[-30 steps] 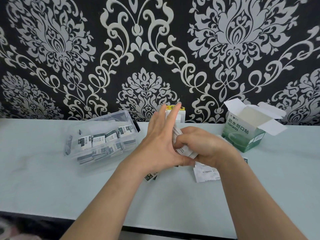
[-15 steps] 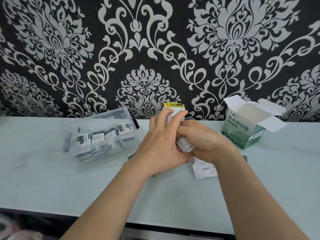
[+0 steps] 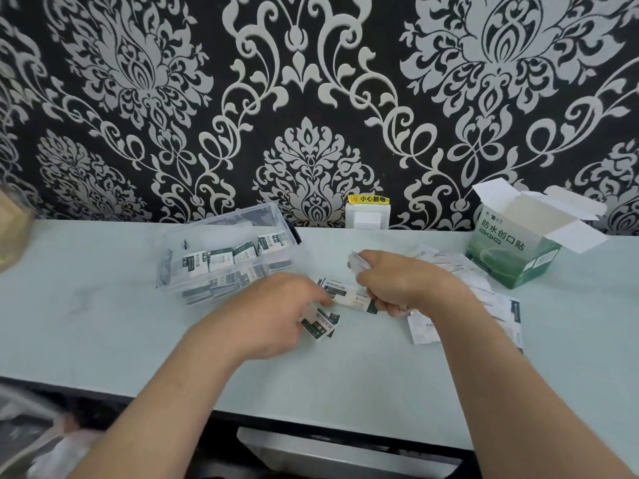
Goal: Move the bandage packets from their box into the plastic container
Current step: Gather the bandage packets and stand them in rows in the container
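A clear plastic container point(image 3: 179, 267) lies at centre left with several green-and-white bandage packets point(image 3: 221, 259) inside. The green bandage box point(image 3: 508, 250) stands at right, flaps open. My left hand point(image 3: 276, 312) rests low on the counter, fingers closed on a couple of packets point(image 3: 320, 323). My right hand point(image 3: 401, 281) grips a stack of packets point(image 3: 356, 262) near its thumb, and a strip of packets point(image 3: 349, 295) stretches between both hands. More loose packets point(image 3: 449, 264) and white sheets point(image 3: 422, 330) lie behind and under my right wrist.
A white wall socket point(image 3: 367, 216) with a yellow label sits behind the hands against the patterned wall. The counter's front edge point(image 3: 311, 413) runs below my forearms. A brown object point(image 3: 10, 233) shows at the far left edge.
My hands have come apart and dropped toward the counter. The left hand moved left and down with packets; the right hand lowered, keeping its stack. Loose packets are uncovered at right.
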The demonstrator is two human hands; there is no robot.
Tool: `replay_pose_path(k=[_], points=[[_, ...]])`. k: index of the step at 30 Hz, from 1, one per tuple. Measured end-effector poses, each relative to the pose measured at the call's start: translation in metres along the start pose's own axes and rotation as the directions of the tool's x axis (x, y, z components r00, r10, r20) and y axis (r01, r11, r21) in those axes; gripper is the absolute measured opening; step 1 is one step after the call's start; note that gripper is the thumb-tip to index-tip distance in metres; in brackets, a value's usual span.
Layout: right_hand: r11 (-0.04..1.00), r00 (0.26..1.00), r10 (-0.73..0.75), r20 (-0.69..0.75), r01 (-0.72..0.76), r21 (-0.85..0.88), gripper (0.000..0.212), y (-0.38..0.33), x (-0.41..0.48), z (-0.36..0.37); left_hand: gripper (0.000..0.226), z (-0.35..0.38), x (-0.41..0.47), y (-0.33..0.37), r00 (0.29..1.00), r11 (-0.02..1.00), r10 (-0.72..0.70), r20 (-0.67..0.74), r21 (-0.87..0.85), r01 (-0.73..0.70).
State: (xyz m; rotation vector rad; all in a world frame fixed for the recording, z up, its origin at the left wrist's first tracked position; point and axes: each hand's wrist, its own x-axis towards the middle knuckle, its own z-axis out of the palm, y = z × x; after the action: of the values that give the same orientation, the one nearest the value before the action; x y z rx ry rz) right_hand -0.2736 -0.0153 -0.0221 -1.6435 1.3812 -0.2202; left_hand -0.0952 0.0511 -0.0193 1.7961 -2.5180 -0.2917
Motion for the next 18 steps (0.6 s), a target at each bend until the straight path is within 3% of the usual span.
replay_pose_path(k=[2, 4, 12, 16, 18], points=[[0.999, 1.0, -0.019, 0.014, 0.02, -0.042, 0.046, -0.001, 0.003, 0.003, 0.059, 0.013, 0.0, -0.001, 0.999, 0.998, 0.045, 0.029, 0.037, -0.046], [0.991, 0.999, -0.033, 0.025, 0.036, -0.13, 0.051, -0.003, 0.003, 0.004, 0.056, 0.018, 0.005, -0.002, 0.999, 0.999, 0.043, 0.014, 0.016, -0.044], [0.969, 0.989, -0.12, -0.091, 0.097, -0.228, 0.033, -0.002, 0.0, 0.003, 0.04, 0.014, 0.018, 0.008, 0.987, 0.978, -0.024, 0.157, -0.199, 0.056], [0.993, 0.991, -0.1, -0.086, 0.094, -0.069, 0.046, -0.001, 0.005, 0.003, 0.025, 0.012, 0.02, 0.01, 0.99, 0.987, -0.018, 0.14, -0.157, 0.04], [0.992, 0.99, -0.088, -0.109, 0.097, 0.084, 0.04, -0.003, 0.005, 0.003, 0.015, 0.007, 0.018, 0.011, 0.995, 0.988, -0.018, 0.097, -0.151, 0.033]])
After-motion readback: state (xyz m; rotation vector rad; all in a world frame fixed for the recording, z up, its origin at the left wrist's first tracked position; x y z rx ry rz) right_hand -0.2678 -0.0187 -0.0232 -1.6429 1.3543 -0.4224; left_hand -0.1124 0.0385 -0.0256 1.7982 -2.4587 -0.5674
